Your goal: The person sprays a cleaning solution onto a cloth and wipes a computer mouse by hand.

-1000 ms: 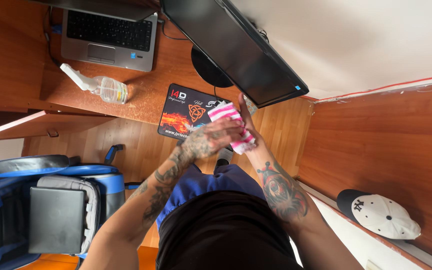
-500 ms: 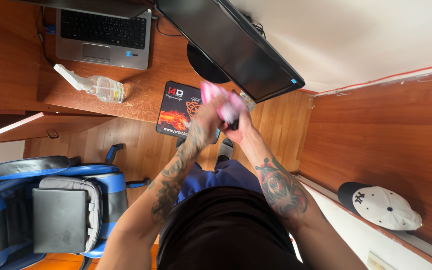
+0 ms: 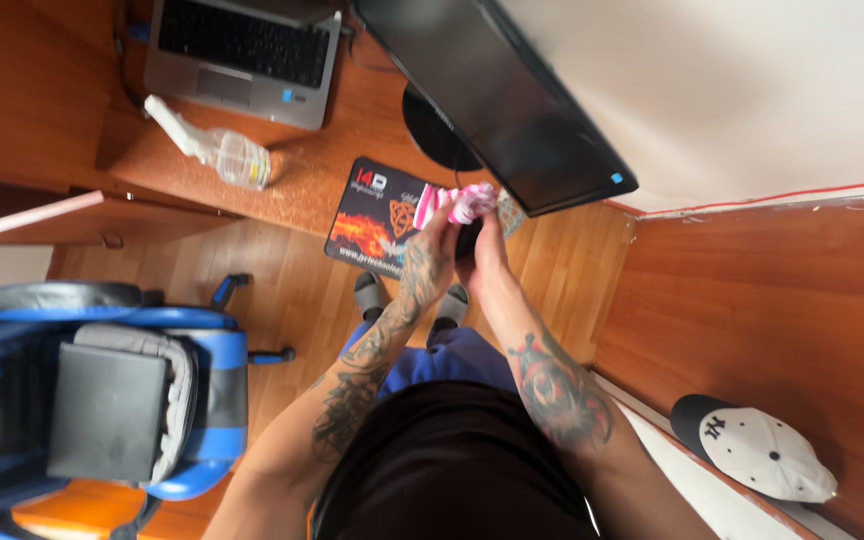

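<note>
My two hands meet over the front edge of the wooden desk (image 3: 322,150), beside a black mouse pad (image 3: 367,215) with a flame print. My left hand (image 3: 427,255) presses a pink and white striped cloth (image 3: 457,203) bunched at its fingertips. My right hand (image 3: 489,250) is cupped against it and grips a small dark object (image 3: 467,240), mostly hidden between the palms. The cloth lies on top of that object. Both forearms are tattooed.
A black monitor (image 3: 512,100) tilts just above the hands. A silver laptop (image 3: 242,50) and a clear spray bottle (image 3: 222,150) lying on its side are further left. A blue chair (image 3: 102,390) with a grey bag stands lower left. A white and black cap (image 3: 762,450) rests lower right.
The hands have risen from the mouse pad's lower edge towards the monitor's corner. The cloth, flat across my right palm before, is now bunched at the fingertips, and the dark object has appeared.
</note>
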